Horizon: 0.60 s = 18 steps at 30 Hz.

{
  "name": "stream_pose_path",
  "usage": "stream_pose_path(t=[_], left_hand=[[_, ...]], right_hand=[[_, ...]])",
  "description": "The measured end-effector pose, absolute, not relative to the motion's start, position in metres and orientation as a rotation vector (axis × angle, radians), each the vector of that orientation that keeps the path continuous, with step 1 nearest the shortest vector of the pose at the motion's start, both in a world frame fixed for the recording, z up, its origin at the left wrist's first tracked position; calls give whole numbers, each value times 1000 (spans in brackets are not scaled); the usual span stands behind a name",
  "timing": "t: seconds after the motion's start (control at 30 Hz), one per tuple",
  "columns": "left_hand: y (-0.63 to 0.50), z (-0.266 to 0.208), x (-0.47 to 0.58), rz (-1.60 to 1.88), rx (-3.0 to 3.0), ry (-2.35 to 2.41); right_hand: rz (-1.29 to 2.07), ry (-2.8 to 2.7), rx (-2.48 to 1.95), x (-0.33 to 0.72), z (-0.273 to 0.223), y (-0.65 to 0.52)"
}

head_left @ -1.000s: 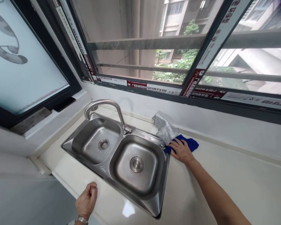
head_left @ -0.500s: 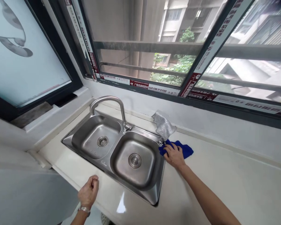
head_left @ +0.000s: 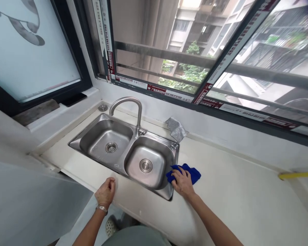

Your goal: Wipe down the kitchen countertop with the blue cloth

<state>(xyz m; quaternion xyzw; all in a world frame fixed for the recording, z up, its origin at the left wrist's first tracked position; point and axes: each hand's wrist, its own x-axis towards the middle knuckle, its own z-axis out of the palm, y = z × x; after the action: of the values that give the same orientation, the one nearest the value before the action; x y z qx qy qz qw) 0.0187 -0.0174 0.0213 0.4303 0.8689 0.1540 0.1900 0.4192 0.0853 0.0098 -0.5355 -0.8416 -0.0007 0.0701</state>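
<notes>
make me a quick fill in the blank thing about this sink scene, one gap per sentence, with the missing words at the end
The right hand rests on a cloth whose colour is ____.
The left hand is curled into a ____.
A metallic band circles the person's ____ wrist.
The sink has ____ basins.

Missing words: blue; fist; left; two.

The right hand (head_left: 182, 183) partly hides the blue cloth (head_left: 194, 175); the edge crops a yellow tube (head_left: 299, 175)
</notes>
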Motion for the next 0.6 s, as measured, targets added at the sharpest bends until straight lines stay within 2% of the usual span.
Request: stream_pose_path(t=[0.27, 0.5, 0.6], left_hand=[[-20, 2, 11, 631, 1333, 2331], [-47, -2, -13, 903, 1369, 2027], [-84, -10, -38, 1010, 1216, 2037]], right_hand=[[111, -2477, -1657, 400, 10, 9], [-60, -2300, -1713, 392, -13, -59], [-104, -2184, -1736, 387, -28, -89]])
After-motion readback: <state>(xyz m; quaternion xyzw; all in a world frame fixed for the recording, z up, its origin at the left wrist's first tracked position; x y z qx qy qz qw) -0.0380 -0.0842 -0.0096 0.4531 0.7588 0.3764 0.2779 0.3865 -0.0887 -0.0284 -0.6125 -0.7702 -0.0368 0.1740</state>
